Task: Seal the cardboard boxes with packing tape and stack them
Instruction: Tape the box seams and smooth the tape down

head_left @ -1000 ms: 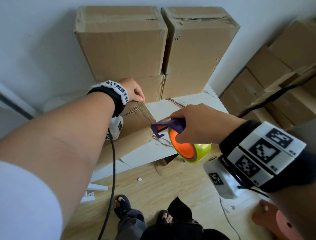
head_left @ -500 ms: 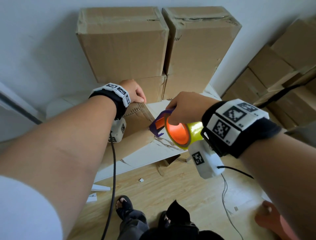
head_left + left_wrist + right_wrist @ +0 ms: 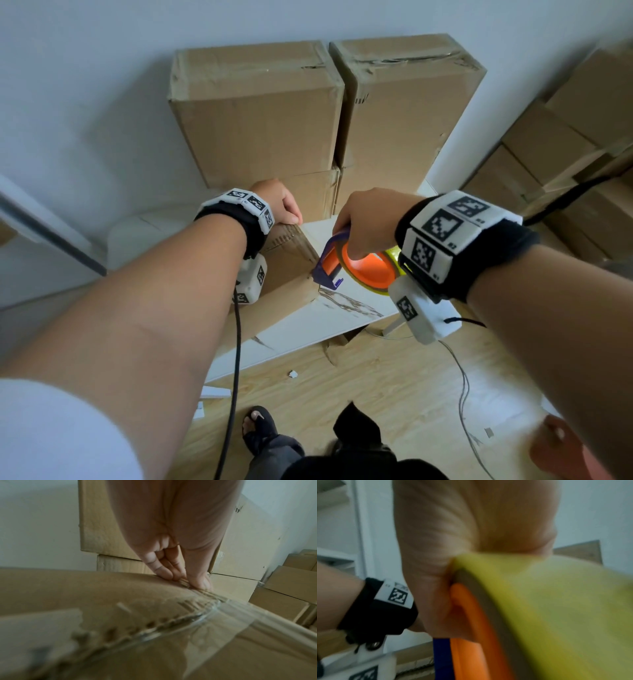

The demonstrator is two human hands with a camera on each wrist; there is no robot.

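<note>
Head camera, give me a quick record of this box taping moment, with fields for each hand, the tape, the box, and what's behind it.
left hand: fingertips pressing down on the far edge of the box
right hand: gripping the tape dispenser
tape: clear strip already stuck across the box top
box: brown cardboard, lying on the white table
behind: stacked boxes against the wall

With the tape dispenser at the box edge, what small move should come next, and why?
Probably pull the tape dispenser in the right hand along the cardboard box, since clear tape already spans its edge and the left hand presses the far end.
</note>
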